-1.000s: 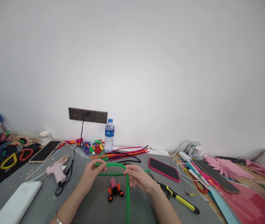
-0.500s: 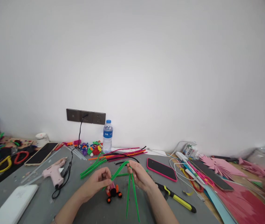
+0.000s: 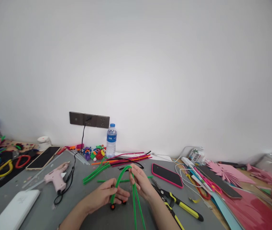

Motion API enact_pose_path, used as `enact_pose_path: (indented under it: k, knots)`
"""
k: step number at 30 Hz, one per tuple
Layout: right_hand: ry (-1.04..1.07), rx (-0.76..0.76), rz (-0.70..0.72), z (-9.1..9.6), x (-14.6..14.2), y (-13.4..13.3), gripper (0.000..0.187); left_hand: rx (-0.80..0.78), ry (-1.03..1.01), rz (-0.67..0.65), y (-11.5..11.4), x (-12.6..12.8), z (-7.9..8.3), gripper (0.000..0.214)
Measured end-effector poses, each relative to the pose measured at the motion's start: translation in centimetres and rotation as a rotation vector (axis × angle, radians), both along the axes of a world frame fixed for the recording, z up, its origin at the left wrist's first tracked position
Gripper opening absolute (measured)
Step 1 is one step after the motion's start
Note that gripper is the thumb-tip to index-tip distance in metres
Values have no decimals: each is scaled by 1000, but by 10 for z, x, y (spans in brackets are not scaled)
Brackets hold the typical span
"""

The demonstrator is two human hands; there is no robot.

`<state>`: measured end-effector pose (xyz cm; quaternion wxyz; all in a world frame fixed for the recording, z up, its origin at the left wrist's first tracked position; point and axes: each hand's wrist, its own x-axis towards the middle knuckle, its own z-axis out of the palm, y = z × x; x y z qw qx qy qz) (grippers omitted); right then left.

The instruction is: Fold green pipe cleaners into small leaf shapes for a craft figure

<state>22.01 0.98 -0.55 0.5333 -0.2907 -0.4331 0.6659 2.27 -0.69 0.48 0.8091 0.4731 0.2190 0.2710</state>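
Observation:
Green pipe cleaners (image 3: pixel 121 174) arch between my two hands. My left hand (image 3: pixel 106 193) pinches one end between thumb and fingers, the other fingers spread toward the right. My right hand (image 3: pixel 140 180) grips the bundle near the top of the bend, and two long loose ends hang below it toward me. Mostly hidden under my left hand, a small orange and black piece (image 3: pixel 112 207) rests on the grey mat (image 3: pixel 97 220). Just behind my hands lies a single green pipe cleaner (image 3: pixel 101 181), with a green bundle (image 3: pixel 95 174) to its left.
Yellow-and-black pliers (image 3: pixel 186 207) lie right of my right arm, below a pink-cased phone (image 3: pixel 166 175). A pink glue gun (image 3: pixel 55 179) and white power bank (image 3: pixel 16 209) are at left. A water bottle (image 3: pixel 111 140) stands by the wall. Other people's hands show at both edges.
The green pipe cleaners went from a straight slant to a rounded arch. My left hand moved slightly down and right, its fingers now covering most of the orange and black piece.

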Motion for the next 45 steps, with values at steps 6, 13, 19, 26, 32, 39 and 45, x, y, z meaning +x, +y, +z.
enact_pose_path:
  k: [6,13,19,26,32,39,45]
  knots:
    - [-113,65,-105,-5,-7,4,38,-83,41,-73,-6,8,-10,25]
    - [-177,131,-205,-13,-11,8,37,-118,8,-102,-8,10,-11,40]
    - [-198,164,-302,-14,-11,10,38,-196,26,-100,-8,12,-10,30]
    - [-178,157,-278,-14,-10,9,39,-172,45,-44,-4,14,-6,27]
    - [-59,68,-174,-10,-10,6,36,-204,66,-36,-3,14,-8,25]
    - [169,-85,100,4,-2,-5,30,-104,116,-70,-5,12,-10,43]
    - [238,-20,63,2,-6,-8,27,-101,47,-248,-7,9,-5,44]
